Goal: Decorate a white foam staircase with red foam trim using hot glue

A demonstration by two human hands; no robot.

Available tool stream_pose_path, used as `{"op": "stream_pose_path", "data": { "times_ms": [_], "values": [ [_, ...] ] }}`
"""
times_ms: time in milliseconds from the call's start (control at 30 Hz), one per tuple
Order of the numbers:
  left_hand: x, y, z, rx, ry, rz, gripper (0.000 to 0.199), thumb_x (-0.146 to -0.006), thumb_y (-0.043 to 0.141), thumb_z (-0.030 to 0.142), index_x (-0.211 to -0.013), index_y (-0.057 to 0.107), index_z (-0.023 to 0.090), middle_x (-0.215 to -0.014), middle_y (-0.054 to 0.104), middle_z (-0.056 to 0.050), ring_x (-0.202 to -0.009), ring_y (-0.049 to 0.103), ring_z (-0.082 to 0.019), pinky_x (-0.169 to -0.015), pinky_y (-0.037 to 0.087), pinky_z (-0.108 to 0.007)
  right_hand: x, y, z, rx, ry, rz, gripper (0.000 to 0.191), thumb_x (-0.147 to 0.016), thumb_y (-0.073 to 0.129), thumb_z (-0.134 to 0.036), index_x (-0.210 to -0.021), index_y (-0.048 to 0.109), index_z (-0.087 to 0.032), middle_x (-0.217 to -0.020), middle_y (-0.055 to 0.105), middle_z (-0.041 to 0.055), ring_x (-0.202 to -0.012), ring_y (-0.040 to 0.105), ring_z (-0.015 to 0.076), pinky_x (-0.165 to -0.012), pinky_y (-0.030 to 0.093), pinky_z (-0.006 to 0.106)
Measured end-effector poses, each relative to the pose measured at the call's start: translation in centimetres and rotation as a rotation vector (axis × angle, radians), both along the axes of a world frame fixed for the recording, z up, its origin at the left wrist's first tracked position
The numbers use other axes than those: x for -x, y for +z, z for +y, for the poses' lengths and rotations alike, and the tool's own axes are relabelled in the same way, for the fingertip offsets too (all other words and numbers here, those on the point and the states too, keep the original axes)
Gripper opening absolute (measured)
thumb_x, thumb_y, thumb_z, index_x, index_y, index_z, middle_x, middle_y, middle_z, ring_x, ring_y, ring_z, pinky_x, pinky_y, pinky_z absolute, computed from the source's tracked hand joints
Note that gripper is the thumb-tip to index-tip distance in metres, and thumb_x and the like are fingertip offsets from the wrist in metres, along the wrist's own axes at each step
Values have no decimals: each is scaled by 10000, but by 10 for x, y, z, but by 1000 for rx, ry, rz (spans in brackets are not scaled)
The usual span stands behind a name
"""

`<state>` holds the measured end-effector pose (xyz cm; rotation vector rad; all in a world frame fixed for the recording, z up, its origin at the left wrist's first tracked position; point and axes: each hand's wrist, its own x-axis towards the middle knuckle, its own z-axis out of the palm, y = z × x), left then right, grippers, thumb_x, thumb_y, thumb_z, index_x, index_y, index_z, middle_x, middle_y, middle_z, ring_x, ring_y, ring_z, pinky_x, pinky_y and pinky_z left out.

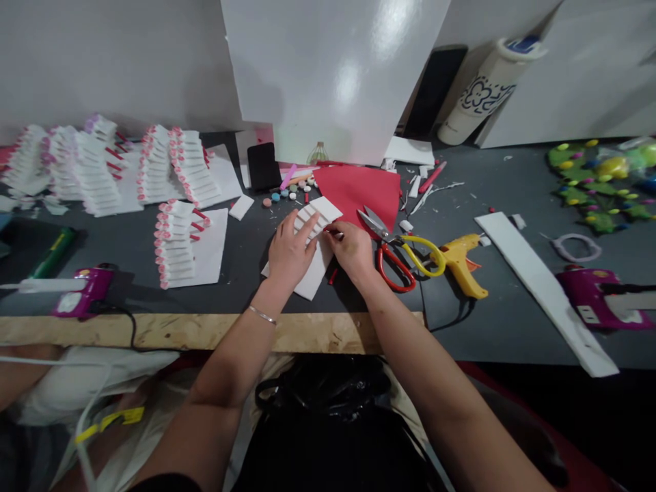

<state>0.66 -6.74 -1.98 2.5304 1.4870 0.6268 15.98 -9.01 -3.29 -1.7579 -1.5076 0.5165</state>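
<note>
My left hand (pixel 290 251) lies with fingers spread over a small white stepped piece (pixel 326 209), pressing it onto a white sheet (pixel 311 281). My right hand (pixel 352 249) is closed in a pinch at the piece's right edge, around a small dark red bit (pixel 335 234). Just right of that hand rest open scissors (pixel 388 238) with one red and one yellow handle. Behind both hands lies a red sheet (pixel 363 191). Similar white stepped pieces with pink-red edges (pixel 177 253) stand on white sheets to the left.
A yellow glue gun (pixel 464 263) and a long white strip (pixel 546 290) lie to the right. Small coloured balls (pixel 285 195) and a black phone (pixel 263 166) sit behind my hands. A white bottle (pixel 484 92) leans at the back. Another person's arm shows at lower left.
</note>
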Motion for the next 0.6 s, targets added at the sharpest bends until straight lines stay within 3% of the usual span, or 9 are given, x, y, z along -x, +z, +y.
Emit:
{"op": "stream_pose_path", "data": {
  "times_ms": [333,600],
  "values": [
    [-1,4,-1,13,4,39,519,-927,569,215,-1437,503,284,-1479,459,-140,-1331,474,-330,-1084,454,-501,3,-4,3,30,-38,-30,158,-892,599,-254,-965,733,-210,-936,767,59,-851,696,221,-740,486,307],
    [-1,1,-1,-28,10,83,509,-936,567,241,-1439,496,277,-1466,468,-150,-1313,490,-327,-1068,472,-491,-1,-9,4,-34,-17,7,144,-863,617,-254,-920,743,-215,-912,745,51,-812,667,205,-734,493,303]
  ]
}}
